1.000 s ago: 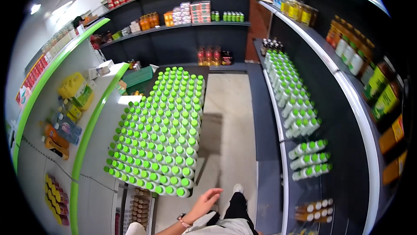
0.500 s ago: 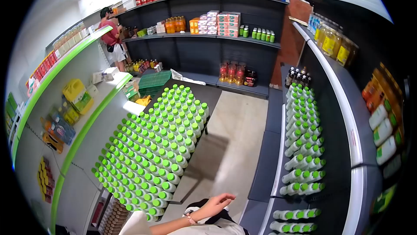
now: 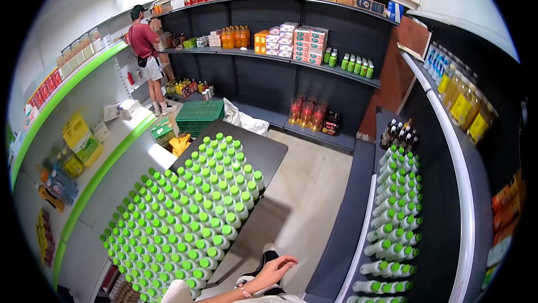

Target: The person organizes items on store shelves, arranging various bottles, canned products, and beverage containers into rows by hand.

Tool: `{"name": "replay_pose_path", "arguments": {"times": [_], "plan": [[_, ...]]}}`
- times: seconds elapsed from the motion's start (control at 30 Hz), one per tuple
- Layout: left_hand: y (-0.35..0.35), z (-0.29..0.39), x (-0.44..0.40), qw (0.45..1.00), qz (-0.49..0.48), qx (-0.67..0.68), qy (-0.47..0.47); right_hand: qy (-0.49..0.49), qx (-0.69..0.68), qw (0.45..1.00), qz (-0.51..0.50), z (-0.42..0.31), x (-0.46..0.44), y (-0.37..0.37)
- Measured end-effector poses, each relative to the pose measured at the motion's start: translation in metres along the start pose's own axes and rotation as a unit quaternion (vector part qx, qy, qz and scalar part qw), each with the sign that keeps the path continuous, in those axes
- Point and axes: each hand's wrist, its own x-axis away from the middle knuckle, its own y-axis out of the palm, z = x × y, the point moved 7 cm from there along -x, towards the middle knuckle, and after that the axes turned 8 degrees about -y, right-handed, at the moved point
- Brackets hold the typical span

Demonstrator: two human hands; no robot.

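My left hand (image 3: 278, 271) reaches in from the bottom of the view, its forearm crossing from a white sleeve (image 3: 179, 292). A band with a small face (image 3: 244, 290) is on the wrist. The fingers are loosely stretched, with nothing in them, above the floor and my shoe. Left of the hand, a dark table (image 3: 274, 149) carries dense rows of whitish bottles with green caps (image 3: 185, 219). To its right, similar bottles (image 3: 392, 219) stand in rows on a low dark shelf. The hand touches neither group. My right hand is out of view.
A pale floor aisle (image 3: 305, 174) runs between the table and the right shelving (image 3: 342, 213). Green crates (image 3: 199, 113) and a white sack (image 3: 246, 121) lie beyond the table. A person in a red shirt (image 3: 144, 42) stands at the back left shelves.
The view has shifted, so the table's bottles appear lower and further left, and more of the table's far end shows. My shoe has come into view. The left hand stays empty.
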Motion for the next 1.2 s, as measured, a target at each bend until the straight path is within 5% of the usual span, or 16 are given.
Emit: {"name": "replay_pose_path", "arguments": {"times": [0.2,0.4,0.7,0.97,1.03,1.1,1.13,1.2], "plan": [[-0.047,0.062,-0.118,0.99,0.006,0.126,0.059,0.025,0.007,1.0,0.016,-0.052,-0.069,-0.059],[-0.137,0.077,-0.189,0.977,0.117,0.161,0.07,0.008,0.018,1.0,0.004,-0.103,-0.137,-0.099],[-0.232,0.068,-0.182,0.925,0.301,0.227,0.042,-0.052,0.067,0.98,-0.177,-0.175,-0.234,-0.098],[-0.278,0.057,-0.216,0.832,0.483,0.272,0.009,-0.024,0.102,0.9,-0.424,-0.27,-0.371,-0.129],[-0.291,0.042,-0.241,0.811,0.512,0.282,0.005,0.034,0.083,0.872,-0.481,-0.294,-0.426,-0.16],[-0.304,0.026,-0.271,0.799,0.543,0.26,0.004,0.2,0.032,0.841,-0.502,-0.31,-0.486,-0.201],[-0.308,0.023,-0.282,0.796,0.554,0.243,-0.02,0.183,0.093,0.779,-0.592,-0.316,-0.522,-0.22],[-0.32,0.023,-0.31,0.79,0.57,0.22,-0.052,0.183,0.185,0.766,-0.588,-0.332,-0.597,-0.237]]}}
